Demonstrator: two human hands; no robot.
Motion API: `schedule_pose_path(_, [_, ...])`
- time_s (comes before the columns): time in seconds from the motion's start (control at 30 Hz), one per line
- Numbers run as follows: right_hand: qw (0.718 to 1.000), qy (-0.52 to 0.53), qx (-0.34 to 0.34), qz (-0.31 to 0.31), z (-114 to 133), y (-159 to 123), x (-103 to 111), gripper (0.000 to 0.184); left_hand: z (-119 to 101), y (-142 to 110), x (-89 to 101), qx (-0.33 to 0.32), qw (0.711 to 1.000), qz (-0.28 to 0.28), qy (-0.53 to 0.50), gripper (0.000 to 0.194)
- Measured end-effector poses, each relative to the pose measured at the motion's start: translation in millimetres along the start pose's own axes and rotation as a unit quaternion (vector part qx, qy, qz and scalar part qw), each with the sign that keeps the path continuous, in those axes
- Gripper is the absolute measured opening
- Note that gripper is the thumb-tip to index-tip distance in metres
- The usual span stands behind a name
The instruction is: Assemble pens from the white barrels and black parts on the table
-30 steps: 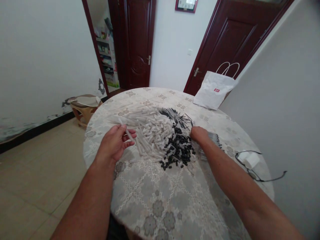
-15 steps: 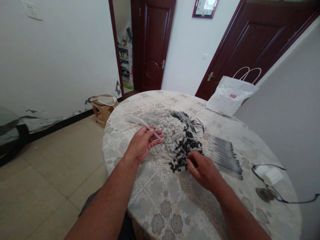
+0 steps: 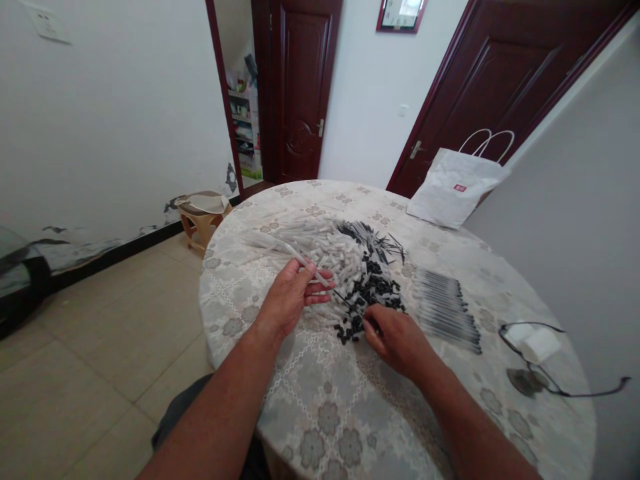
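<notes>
My left hand (image 3: 293, 297) is closed round a translucent pen barrel (image 3: 299, 257), pinched between thumb and fingers and slanting down to the right. A thin dark pen refill (image 3: 342, 297) runs from the barrel's lower end toward my right hand (image 3: 395, 337), whose curled fingers pinch its far end. How deep the refill sits in the barrel, I cannot tell. Under and behind the hands lie a heap of pale pen barrels (image 3: 300, 233), small black plugs (image 3: 377, 291) and a bunch of dark-tipped refills (image 3: 365, 235).
Right of the heap, several pens (image 3: 445, 310) lie side by side in a row. Eyeglasses (image 3: 565, 393) and a white roll (image 3: 541, 347) are near the right edge. A white paper bag (image 3: 456, 187) stands at the back of the round table (image 3: 345, 407).
My right hand has shifted slightly left, and the dark refill now shows between both hands. The barrel stays in my left hand. The whole view has shifted a little.
</notes>
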State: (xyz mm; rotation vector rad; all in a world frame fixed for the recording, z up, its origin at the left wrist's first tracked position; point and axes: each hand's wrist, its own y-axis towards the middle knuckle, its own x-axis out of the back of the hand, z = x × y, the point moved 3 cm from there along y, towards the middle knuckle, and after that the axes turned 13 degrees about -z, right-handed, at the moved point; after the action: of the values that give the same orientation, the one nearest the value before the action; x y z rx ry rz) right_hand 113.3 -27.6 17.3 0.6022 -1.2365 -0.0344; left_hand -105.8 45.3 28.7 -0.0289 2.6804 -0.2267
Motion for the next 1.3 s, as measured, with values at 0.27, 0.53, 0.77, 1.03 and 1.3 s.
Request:
schedule_pose_path(0.27, [0.997,0.062,-0.009,-0.043,2.8,-1.3,-0.1,0.013,4.2,-1.6,-1.5,-0.007,1.000,-0.022,0.022,0.031])
schedule_pose_path(0.53, [0.958,0.256,-0.055,-0.118,13.3,-3.1,2.7,0.013,18.2,-12.9,-12.5,0.072,0.995,0.067,0.029,0.031])
schedule_pose_path(0.77, [0.917,0.343,-0.145,-0.140,5.9,-9.9,0.4,0.019,41.9,-35.2,-30.5,0.199,0.968,0.147,-0.038,0.027])
schedule_pose_path(1.03, [0.914,0.235,-0.227,-0.243,-31.2,-6.6,33.7,0.024,23.2,-18.1,-25.3,0.187,0.970,0.059,-0.141,0.015])
schedule_pose_path(1.3, [0.996,0.007,-0.092,-0.010,-61.2,-2.9,34.4,0.014,6.2,-2.7,-9.9,0.145,0.975,-0.066,-0.157,0.014])
